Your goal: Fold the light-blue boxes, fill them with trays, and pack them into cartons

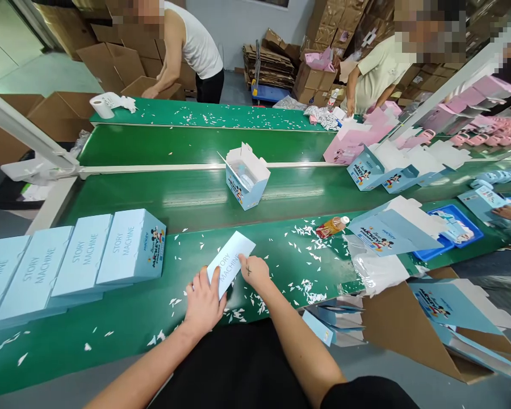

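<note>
A pale blue "Story Machine" box (231, 259) rests on the green table (123, 318) right in front of me. My left hand (203, 302) grips its near left corner, fingers closed on the edge. My right hand (254, 270) presses on its right side with curled fingers. To the left, several finished blue boxes (74, 263) lean in a row. An open blue box (247, 177) stands on the green conveyor (162, 193) beyond.
White paper scraps litter the table. Flat blue box blanks (387, 230) and a blue tray (451, 230) lie at right, with a small bottle (332, 226) nearby. More blanks sit in a cardboard carton (434, 324) at lower right. Other people work across the conveyor by pink boxes (357, 139).
</note>
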### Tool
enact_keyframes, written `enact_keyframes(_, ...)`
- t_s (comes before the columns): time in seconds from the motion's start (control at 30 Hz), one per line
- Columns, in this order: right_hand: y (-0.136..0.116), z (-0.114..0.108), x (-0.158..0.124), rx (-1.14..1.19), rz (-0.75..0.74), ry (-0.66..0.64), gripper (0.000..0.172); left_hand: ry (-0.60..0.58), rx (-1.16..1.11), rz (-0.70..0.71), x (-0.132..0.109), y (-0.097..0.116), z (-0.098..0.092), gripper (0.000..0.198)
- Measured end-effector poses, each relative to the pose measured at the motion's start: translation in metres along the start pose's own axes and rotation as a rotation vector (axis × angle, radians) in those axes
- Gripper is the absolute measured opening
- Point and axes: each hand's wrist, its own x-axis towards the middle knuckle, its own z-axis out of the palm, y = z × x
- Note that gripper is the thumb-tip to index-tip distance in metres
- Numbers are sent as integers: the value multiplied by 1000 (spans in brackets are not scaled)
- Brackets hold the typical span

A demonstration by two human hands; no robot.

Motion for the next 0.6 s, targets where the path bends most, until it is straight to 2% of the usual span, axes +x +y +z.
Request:
enact_keyframes(0.1, -8, -4, 2, -46, 38, -12, 62, 15, -34, -24, -1, -1, 1, 61)
enact_keyframes(0.23, -16, -24, 14, -35, -52, -92, 58, 62, -159, -89, 1, -11, 6, 56)
enact_keyframes(0.3, -21, -40, 32, -41, -83, -77, 53, 79, -203, -159, 6, -20, 8, 57)
enact_keyframes(0.4, -33, -69, 75, -71, -93, 36, 40, 95, -181, -303, 19, -44, 7, 58)
enact_keyframes(0.43, -39, -79, 92, -82, -88, 77, 41, 100, -156, -355, 24, -54, 7, 59)
enact_keyframes(0.5, -53, -96, 125, -118, -60, 134, 57, 124, -105, -455, 34, -75, 6, 60)
enact_keyframes(0.6, -76, -110, 167, -247, 51, 111, 76, 193, -48, -574, 48, -103, 7, 62)
